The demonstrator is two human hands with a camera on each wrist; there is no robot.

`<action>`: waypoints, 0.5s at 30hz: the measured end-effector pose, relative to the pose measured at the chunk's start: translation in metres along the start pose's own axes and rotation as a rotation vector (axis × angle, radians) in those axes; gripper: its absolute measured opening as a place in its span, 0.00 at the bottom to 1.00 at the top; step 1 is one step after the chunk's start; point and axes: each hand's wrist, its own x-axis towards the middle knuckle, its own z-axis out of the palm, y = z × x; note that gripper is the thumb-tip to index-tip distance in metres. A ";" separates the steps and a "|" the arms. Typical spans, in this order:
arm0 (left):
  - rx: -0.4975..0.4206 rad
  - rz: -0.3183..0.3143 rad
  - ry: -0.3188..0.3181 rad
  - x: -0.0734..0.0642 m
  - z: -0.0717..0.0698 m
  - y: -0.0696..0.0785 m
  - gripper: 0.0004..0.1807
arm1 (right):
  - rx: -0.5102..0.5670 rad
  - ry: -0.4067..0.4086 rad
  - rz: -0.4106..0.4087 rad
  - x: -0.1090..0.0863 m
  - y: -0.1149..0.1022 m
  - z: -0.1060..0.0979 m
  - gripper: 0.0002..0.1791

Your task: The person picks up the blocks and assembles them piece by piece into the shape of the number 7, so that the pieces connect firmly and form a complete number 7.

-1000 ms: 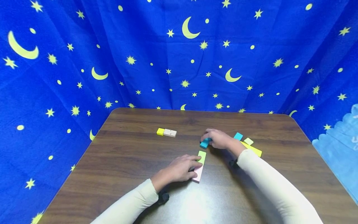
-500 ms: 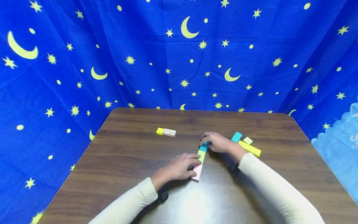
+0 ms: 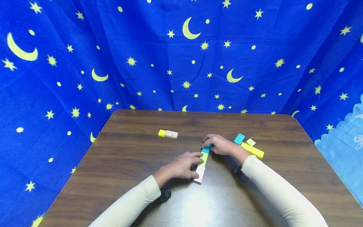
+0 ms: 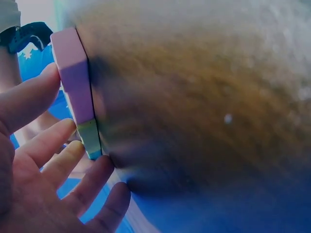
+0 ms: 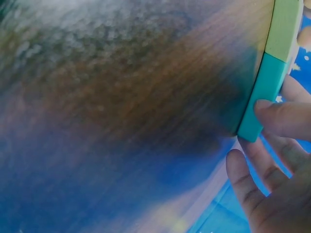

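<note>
A row of flat blocks lies on the table, end to end: a pink block [image 3: 199, 175] nearest me, a light green block [image 3: 203, 160] in the middle, a blue block [image 3: 206, 148] at the far end. From the left side, my left hand [image 3: 181, 165] rests against the row. Its thumb touches the pink block, and its loosely spread fingers reach the green one. My right hand [image 3: 220, 145] pinches the blue block between thumb and fingers, partly covering it in the head view. In the right wrist view, the blue block [image 5: 265, 94] meets the green block [image 5: 283, 29].
Right of my right hand lie another blue block [image 3: 239, 139], a small pale green block [image 3: 250, 142] and a long yellow block [image 3: 252, 150]. Farther left, a small yellow block [image 3: 161, 133] adjoins a plain wooden block [image 3: 171, 134]. A blue curtain [image 3: 158, 56] hangs behind the table [image 3: 127, 148].
My right hand has drawn the blue block toward me, closing the gap to the green block. My left hand has shifted slightly, its fingers spreading a little from the thumb.
</note>
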 end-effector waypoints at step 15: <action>-0.013 0.012 -0.012 -0.002 0.000 -0.002 0.31 | 0.014 0.015 -0.030 0.002 0.002 0.003 0.24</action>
